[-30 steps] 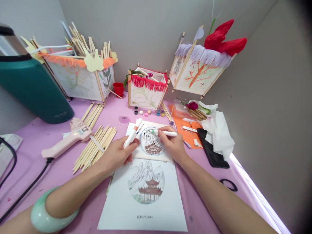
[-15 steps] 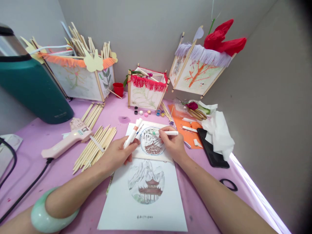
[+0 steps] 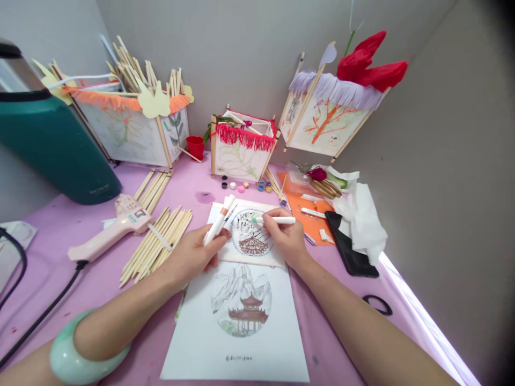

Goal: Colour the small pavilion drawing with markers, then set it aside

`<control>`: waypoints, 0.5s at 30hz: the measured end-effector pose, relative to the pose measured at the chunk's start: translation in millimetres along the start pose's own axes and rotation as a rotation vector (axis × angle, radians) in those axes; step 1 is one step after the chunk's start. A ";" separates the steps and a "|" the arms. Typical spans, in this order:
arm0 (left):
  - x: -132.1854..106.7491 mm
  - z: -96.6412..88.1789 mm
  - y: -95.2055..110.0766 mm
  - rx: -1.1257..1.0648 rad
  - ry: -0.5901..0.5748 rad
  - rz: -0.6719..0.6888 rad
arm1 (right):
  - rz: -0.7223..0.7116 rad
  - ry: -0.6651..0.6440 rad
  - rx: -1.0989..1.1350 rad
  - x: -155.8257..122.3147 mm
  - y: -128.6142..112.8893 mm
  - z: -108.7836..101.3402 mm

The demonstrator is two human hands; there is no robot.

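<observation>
At the bottom centre of the frame lies a printed sheet (image 3: 237,346) bearing a round pavilion-and-mountain picture; at lower left, a pale green bangle (image 3: 66,354) circles the left forearm.

Further in, left of centre, the left hand (image 3: 204,249) is closed around a white marker with an orange band (image 3: 219,220) and a slim dark-tipped tool (image 3: 231,213), probably a brush. Right of centre, the right hand (image 3: 287,238) pinches a green-tipped marker (image 3: 287,220) between thumb and fingers, its tip at the upper part of a round drawing on a white panel (image 3: 263,259), which sits just above the printed picture. Whether the tip touches the surface cannot be told.

The marker looks light, stiff and smooth, perhaps a little slippery; it is best held low on the barrel, clear of the tip. The panel seems thin and easily smudged, so its plain edges are the safer hold.

At mid-left, a pink glue gun (image 3: 110,233) rests beside wooden sticks (image 3: 161,244); at mid-right, a black phone (image 3: 350,249) lies partly under white tissue (image 3: 364,222). Beyond, small paint pots (image 3: 241,188) sit before a red-fringed lantern (image 3: 243,153), upper centre.
</observation>
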State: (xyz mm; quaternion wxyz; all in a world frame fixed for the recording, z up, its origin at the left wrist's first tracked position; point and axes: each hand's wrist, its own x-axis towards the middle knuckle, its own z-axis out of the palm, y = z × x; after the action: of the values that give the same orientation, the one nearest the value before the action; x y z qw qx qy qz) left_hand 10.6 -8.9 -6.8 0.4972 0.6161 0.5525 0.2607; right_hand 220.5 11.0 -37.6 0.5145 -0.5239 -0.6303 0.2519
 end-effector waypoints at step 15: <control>0.7 0.2 -0.1 -0.016 0.004 0.006 | 0.003 -0.096 0.080 -3.6 0.1 0.9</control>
State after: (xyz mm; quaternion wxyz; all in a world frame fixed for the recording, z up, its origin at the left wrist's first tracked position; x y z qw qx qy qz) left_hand 10.9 -8.4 -7.1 0.5000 0.6132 0.5497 0.2679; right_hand 219.4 7.9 -39.4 0.5041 -0.4912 -0.6427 0.3026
